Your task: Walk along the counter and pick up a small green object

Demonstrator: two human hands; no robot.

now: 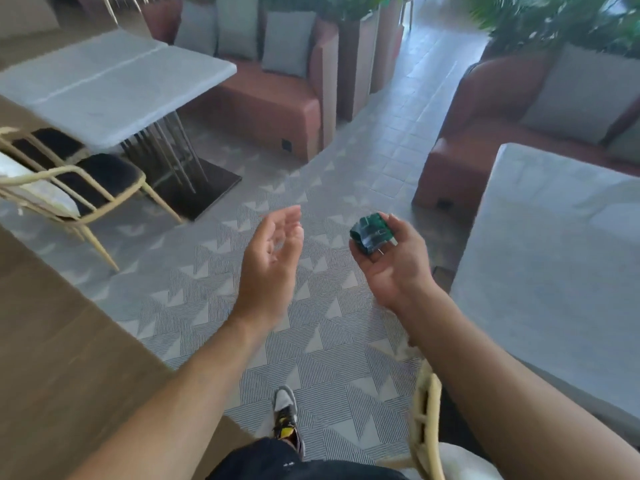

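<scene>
- The right hand (391, 268) is turned palm up, and its curled fingers cradle a small crumpled green wrapper (372, 233), which sits on the fingertips rather than deep in the palm, so it seems carried loosely, not squeezed.
- The left hand (273, 258) hangs free in the air beside it, palm turned inward, fingers relaxed and slightly bent, holding nothing; the two hands are near each other but apart.
- Both hands are out over the patterned floor (277, 323) of an aisle, not over any surface.
- A pale tabletop (554, 271) lies just to the right of the right hand, and another pale tabletop (104, 88) stands well off to the left, with a dark-seated chair (86, 181) tucked at it.
- Red-brown benches (270, 102) with grey cushions (287, 43) line the far side, with green plants (554, 22) behind.
- A shoe (285, 417) shows on the floor below the arms.
</scene>
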